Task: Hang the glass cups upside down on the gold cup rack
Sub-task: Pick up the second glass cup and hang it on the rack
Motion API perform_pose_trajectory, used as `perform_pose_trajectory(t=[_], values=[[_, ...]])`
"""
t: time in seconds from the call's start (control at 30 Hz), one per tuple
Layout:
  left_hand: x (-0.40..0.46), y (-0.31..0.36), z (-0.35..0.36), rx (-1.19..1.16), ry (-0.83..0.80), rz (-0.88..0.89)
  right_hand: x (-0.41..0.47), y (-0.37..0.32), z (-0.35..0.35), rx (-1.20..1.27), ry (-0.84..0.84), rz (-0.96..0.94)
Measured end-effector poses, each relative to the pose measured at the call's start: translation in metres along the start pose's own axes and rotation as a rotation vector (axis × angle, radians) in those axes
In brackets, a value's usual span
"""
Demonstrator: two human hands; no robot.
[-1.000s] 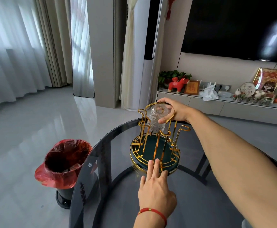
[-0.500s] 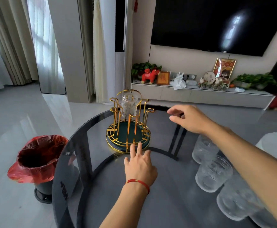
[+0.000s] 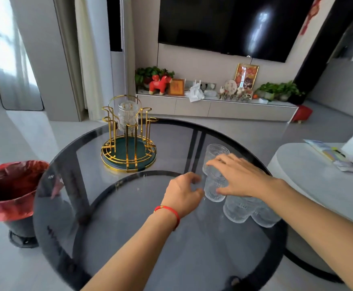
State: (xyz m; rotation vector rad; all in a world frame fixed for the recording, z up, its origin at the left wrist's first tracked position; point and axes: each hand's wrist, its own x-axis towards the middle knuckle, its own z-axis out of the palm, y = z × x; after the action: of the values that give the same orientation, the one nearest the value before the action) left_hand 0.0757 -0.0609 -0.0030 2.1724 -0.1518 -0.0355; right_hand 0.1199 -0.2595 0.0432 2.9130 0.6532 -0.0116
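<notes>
The gold cup rack with its green base stands at the far left of the round dark glass table. One ribbed glass cup hangs upside down on it. Several more glass cups stand grouped at the table's right, among them a far one and two near ones. My right hand lies over the group, with fingers and thumb around one standing cup. My left hand, with a red cord at the wrist, has loosely curled fingers touching that cup's left side.
A bin lined with a red bag stands on the floor left of the table. A white round table with papers adjoins on the right. A TV stand with ornaments runs along the far wall.
My right hand let go of the hung cup, swung right and came down onto the cup group. My left hand left the rack's base and moved right to the same cup.
</notes>
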Motion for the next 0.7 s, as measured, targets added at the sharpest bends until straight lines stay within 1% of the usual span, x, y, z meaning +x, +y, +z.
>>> perform_pose_trajectory(t=[0.07,0.2,0.33,0.47,0.53,0.57,0.63,0.7], values=[[-0.002,-0.001,-0.001,0.018,0.007,0.006,0.002,-0.006,0.002,0.003,0.021,0.070],[0.001,-0.003,-0.004,0.018,-0.009,-0.036,0.008,-0.016,0.008,0.067,0.028,0.179],[0.008,-0.009,-0.005,-0.010,-0.038,-0.097,0.014,-0.023,0.013,0.101,0.053,0.244],[0.016,-0.016,-0.010,-0.107,-0.078,-0.172,0.016,-0.026,0.008,0.267,0.090,0.255],[0.021,-0.017,-0.015,-0.200,-0.057,-0.242,0.018,-0.032,0.004,0.375,0.148,0.212],[0.023,-0.017,-0.018,-0.278,-0.039,-0.296,0.020,-0.036,0.002,0.450,0.209,0.193],[0.024,-0.016,-0.026,-0.536,-0.047,-0.436,0.023,-0.045,-0.001,0.646,0.363,0.190],[0.027,-0.016,-0.033,-0.851,-0.096,-0.518,0.025,-0.056,-0.002,0.904,0.452,0.217]])
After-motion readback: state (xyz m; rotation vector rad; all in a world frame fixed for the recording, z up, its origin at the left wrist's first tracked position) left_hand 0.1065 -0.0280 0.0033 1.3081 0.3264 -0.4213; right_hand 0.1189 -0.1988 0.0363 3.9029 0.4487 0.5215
